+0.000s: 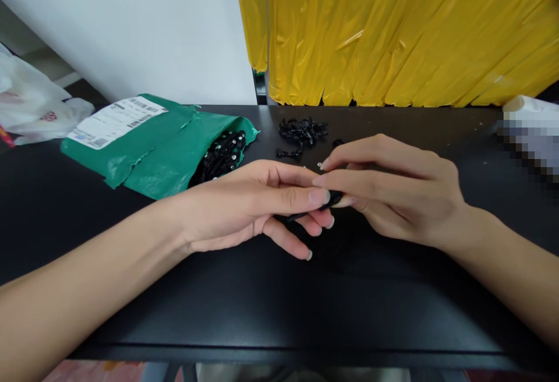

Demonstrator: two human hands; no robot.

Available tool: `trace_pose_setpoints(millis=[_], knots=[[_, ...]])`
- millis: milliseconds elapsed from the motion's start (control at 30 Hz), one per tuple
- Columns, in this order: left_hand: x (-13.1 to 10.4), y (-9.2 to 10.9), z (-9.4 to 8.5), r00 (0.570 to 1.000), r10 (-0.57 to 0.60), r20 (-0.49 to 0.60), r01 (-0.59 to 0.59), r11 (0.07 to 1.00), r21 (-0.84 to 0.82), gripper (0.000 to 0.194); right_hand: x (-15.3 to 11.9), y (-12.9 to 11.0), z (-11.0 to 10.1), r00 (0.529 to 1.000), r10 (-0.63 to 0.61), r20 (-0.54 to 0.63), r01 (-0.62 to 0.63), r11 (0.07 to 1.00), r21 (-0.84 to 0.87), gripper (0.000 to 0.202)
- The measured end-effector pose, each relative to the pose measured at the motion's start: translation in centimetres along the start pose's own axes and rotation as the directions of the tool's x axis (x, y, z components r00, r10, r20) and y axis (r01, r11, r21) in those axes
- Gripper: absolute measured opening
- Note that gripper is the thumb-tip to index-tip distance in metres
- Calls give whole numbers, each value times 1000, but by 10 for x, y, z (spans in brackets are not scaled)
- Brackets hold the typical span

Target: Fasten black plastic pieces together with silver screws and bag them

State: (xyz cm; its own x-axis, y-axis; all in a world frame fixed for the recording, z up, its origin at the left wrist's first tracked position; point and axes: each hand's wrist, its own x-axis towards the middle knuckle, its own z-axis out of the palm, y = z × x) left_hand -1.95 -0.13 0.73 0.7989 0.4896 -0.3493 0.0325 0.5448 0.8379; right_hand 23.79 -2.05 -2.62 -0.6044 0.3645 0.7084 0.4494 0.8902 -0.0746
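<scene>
Between my two hands, over the middle of the dark table, is a small black piece. My left hand pinches it between thumb and fingers, with the lower fingers loosely curled beneath. My right hand meets it from the right, its fingertips pressed at the end of the same piece; part of the piece is hidden by the fingers. Just behind the fingertips lies a tiny silvery round bit. A pile of small black pieces sits farther back.
An open green plastic bag with a white label lies at the left, black pieces with silvery dots in its mouth. Yellow plastic sheeting hangs behind the black table. A white plastic bag is far left, a pale object far right.
</scene>
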Motion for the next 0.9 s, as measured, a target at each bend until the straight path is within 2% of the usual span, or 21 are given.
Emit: trace_pose_setpoints(millis=[133, 267, 333, 400, 467, 567, 700, 800, 900], knots=[[-2, 5, -2, 1000, -12, 10, 10, 990, 140, 9, -2, 3, -4, 996, -83, 27, 85, 993, -87, 38], [-1, 8, 2, 992, 78, -96, -33, 916, 400, 10, -1, 5, -9, 982, -156, 103, 172, 970, -169, 37], [1, 7, 4, 974, 150, -167, -42, 853, 520, 10, 1, 6, -11, 982, -141, 126, 167, 959, -228, 36], [3, 6, 4, 939, 242, -246, -55, 807, 587, 12, 4, 8, -10, 995, -62, 78, 80, 963, -255, 32], [4, 6, 1, 889, 337, -309, -77, 777, 625, 14, 5, 11, -7, 996, 89, 27, -81, 972, -222, 24], [5, 8, -4, 837, 402, -370, -101, 779, 619, 16, 4, 18, -1, 953, 294, 65, -282, 948, -150, 13], [8, 9, -6, 806, 390, -445, -105, 834, 541, 17, -2, 23, 8, 915, 365, 174, -345, 929, -133, 15], [10, 7, -2, 782, 417, -462, -109, 823, 558, 16, -3, 21, 13, 897, 384, 217, -372, 923, -95, 18], [10, 7, 2, 779, 421, -465, -117, 826, 552, 16, -2, 18, 16, 890, 369, 269, -361, 929, -80, 24]])
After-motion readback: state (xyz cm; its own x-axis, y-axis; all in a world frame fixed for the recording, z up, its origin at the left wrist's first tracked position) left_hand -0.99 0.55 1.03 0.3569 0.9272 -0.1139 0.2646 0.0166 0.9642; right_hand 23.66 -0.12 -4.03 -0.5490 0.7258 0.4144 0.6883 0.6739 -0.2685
